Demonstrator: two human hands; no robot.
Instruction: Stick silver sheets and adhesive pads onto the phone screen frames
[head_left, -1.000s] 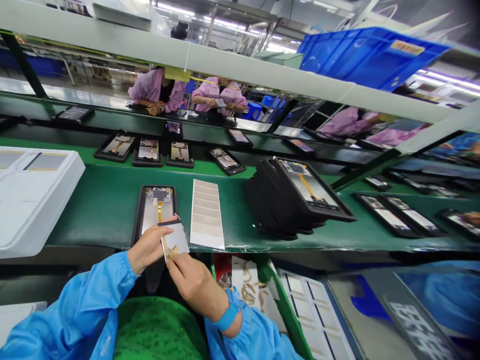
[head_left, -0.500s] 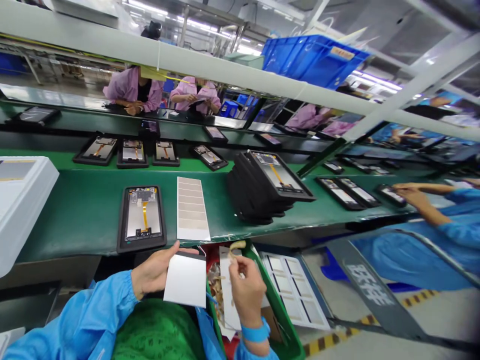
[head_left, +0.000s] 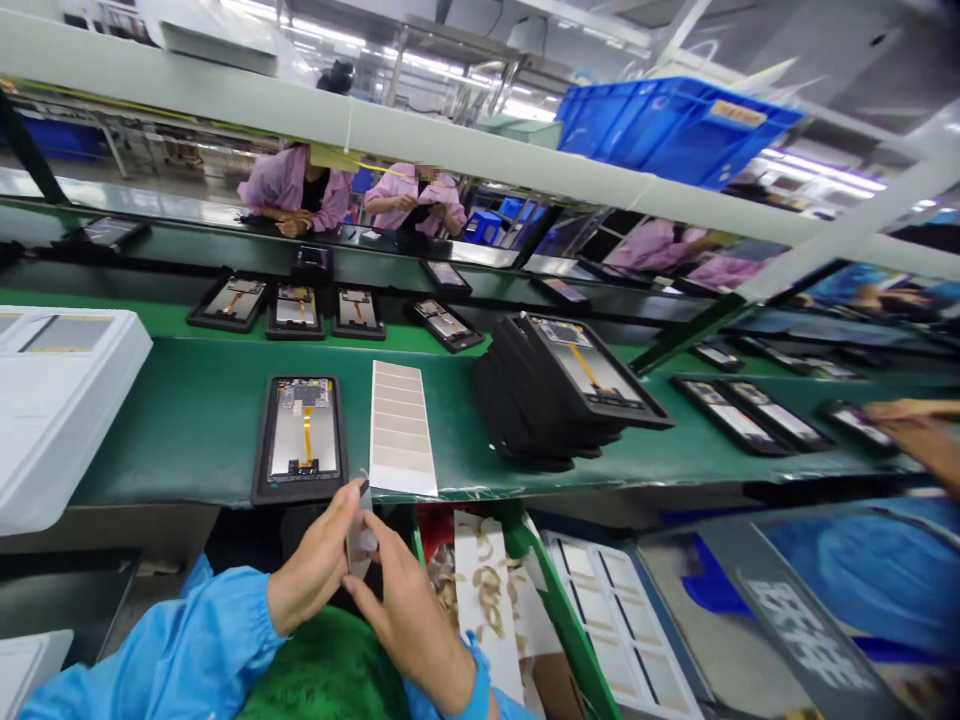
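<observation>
A thin flat battery (head_left: 360,545), silvery white with a dark strip at one end, is turned nearly edge-on between my hands. My left hand (head_left: 319,560) grips it from the left. The fingers and thumb of my right hand (head_left: 405,595) close on its other face, partly hiding it. Just beyond lies an opened tablet (head_left: 304,435) in a black frame, its orange ribbon cable and circuit board exposed. Beside it on the bench rests a white sheet of beige adhesive strips (head_left: 403,425).
To the right stands a leaning stack of black-framed tablets (head_left: 574,375). Below the bench edge, a green bin (head_left: 559,590) holds peeled strips and paper. A white tray (head_left: 622,620) of batteries sits beside it; white trays (head_left: 67,420) stand left. A co-worker's hand (head_left: 919,430) reaches in at far right.
My right hand has left the bin, where a curled beige strip was at its fingers, and now grips the battery. The battery has turned from facing me to nearly edge-on.
</observation>
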